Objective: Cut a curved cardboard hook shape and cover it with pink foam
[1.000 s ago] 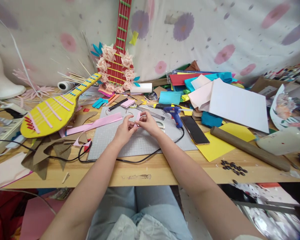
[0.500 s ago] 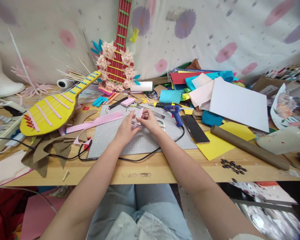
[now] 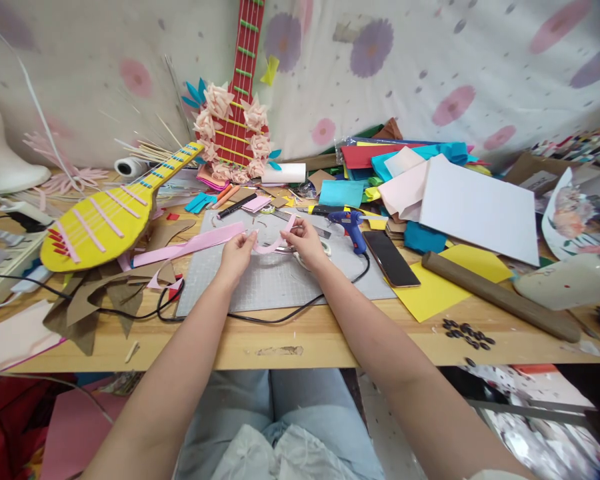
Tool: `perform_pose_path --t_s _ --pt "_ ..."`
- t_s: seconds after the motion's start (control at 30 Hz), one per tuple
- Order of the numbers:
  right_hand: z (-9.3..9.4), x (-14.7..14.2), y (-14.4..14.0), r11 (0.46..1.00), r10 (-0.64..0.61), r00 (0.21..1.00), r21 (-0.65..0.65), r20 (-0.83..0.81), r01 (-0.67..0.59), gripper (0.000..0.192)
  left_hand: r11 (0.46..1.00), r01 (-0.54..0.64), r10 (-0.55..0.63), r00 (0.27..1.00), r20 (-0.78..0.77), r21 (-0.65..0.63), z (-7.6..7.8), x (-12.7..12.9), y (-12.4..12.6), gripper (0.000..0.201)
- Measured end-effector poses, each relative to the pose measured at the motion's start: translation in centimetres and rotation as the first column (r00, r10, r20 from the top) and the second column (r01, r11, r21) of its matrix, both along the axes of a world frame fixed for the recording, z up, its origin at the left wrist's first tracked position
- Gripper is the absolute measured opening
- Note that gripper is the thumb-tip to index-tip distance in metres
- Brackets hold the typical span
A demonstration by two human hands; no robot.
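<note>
A long wooden worktable (image 3: 300, 343) fills the view, crowded with craft scraps. Against the flowered fabric backdrop (image 3: 430, 60) leans a red cardboard guitar ringed with pale pink paper flowers (image 3: 237, 127), and to the left lies a yellow cardboard guitar with pink strips across its body (image 3: 105, 223). On the right, a large white sheet of card (image 3: 480, 210) rests on a heap of coloured felt and paper sheets (image 3: 380, 167), with a yellow paper square (image 3: 440, 287) and a brown cardboard tube (image 3: 500, 297) in front of it. In the middle sits a grey gridded cutting mat (image 3: 280, 283), a black cable (image 3: 260, 319) curling along its near edge. A long pink paper band (image 3: 190, 245) crosses the mat's left corner. Beside the mat's right edge lie a dark phone face down (image 3: 390, 259) and a blue hot-glue gun (image 3: 351, 227).

Above the mat, the left hand (image 3: 237, 250) and the right hand (image 3: 305, 241) are a little apart, each with fingertips pinched closed on one end of a short pink paper strip (image 3: 270, 245). The strip sags in a shallow curve between them, just over the mat, its right end poking up past the right fingers. Near the table's front right edge lies a small cluster of dark beads (image 3: 467, 333)
</note>
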State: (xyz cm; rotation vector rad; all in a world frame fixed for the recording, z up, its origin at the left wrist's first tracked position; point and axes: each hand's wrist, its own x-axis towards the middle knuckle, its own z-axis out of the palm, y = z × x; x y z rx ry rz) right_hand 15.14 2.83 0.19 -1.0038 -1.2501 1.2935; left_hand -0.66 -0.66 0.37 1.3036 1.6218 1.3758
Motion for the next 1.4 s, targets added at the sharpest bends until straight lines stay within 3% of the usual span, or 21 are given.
perform_pose_path --t_s 0.17,0.37,0.5,0.67,0.83,1.0,1.1,1.23,1.4 --pt "0.2 -0.2 -0.4 0.987 0.151 0.988 -0.051 0.002 -0.151 0.049 0.999 0.016 -0.018 0.999 0.044 0.041 0.1 0.7 -0.3 0.025" --pt "0.5 -0.3 -0.5 0.997 0.078 0.997 -0.031 0.024 -0.077 0.048 0.992 0.115 -0.104 0.975 0.194 -0.046 0.4 0.8 -0.5 0.036" --pt "0.6 -0.3 -0.7 0.984 0.162 0.987 -0.077 -0.011 -0.162 0.047 0.998 0.069 -0.069 0.989 0.13 0.01 0.2 0.7 -0.5 0.037" --pt "0.4 -0.4 -0.9 0.984 0.179 0.983 0.013 0.035 -0.18 0.05 0.992 0.12 -0.109 0.961 0.253 -0.031 0.2 0.8 -0.5 0.038" --pt "0.4 0.0 -0.9 0.982 0.187 0.98 -0.002 0.07 -0.187 0.049 0.999 0.026 -0.013 0.962 0.273 -0.044 0.2 0.6 -0.3 0.039" --pt "0.1 0.2 -0.7 0.976 0.218 0.973 -0.012 0.075 -0.218 0.045 0.995 0.094 -0.095 0.985 0.143 0.019 -0.3 0.3 -0.1 0.032" --pt "0.0 0.1 -0.4 0.991 0.133 0.991 -0.007 0.031 -0.133 0.037 0.991 0.132 -0.135 0.979 0.15 0.028 -0.3 0.5 -0.4 0.032" --pt "0.2 0.3 -0.2 0.998 0.062 0.998 0.001 -0.003 -0.062 0.037 0.972 0.234 -0.218 0.941 0.259 -0.03 0.3 0.9 -0.8 0.036" --pt "0.3 0.7 -0.2 0.988 0.157 0.988 -0.003 0.01 -0.157 0.039 0.953 0.299 -0.256 0.879 0.401 -0.049 0.7 0.9 -0.9 0.029"
